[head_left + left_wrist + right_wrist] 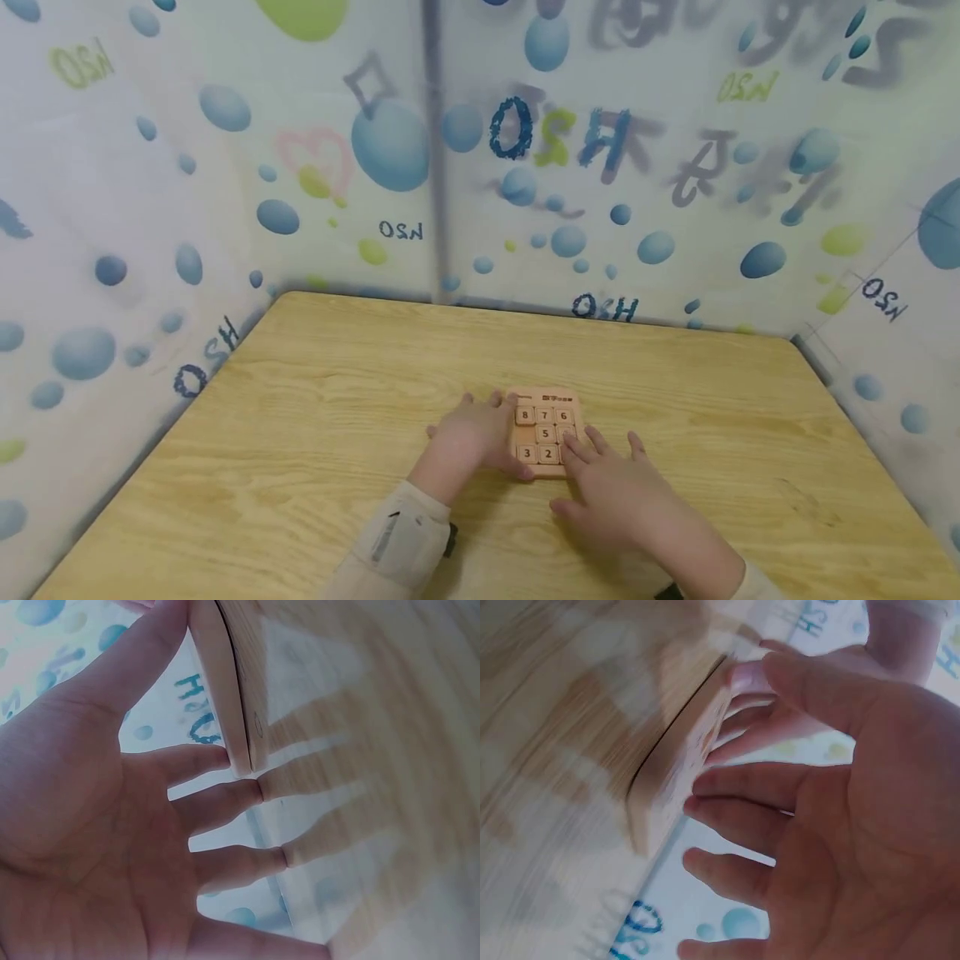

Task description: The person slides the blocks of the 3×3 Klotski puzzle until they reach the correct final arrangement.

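Note:
A wooden number sliding puzzle (536,465) lies flat on the table. Its top row reads 8, 7, 6; a bare slot is at the left of the middle row, beside the 5, and 3 and 2 show below. My left hand (471,433) holds the board at its left side, thumb at the near corner and index finger at the far one, the other fingers spread on the table. My right hand (618,496) has straight fingers (735,787), their tips over the right-column tiles and covering the lower ones. Its thumb stays off the board's near edge.
The wooden table (360,358) extends around the board on all sides. Printed curtains (495,225) with blue bubbles and lettering hang behind its far edge and along both sides. A dark strap (451,540) shows at the left wrist.

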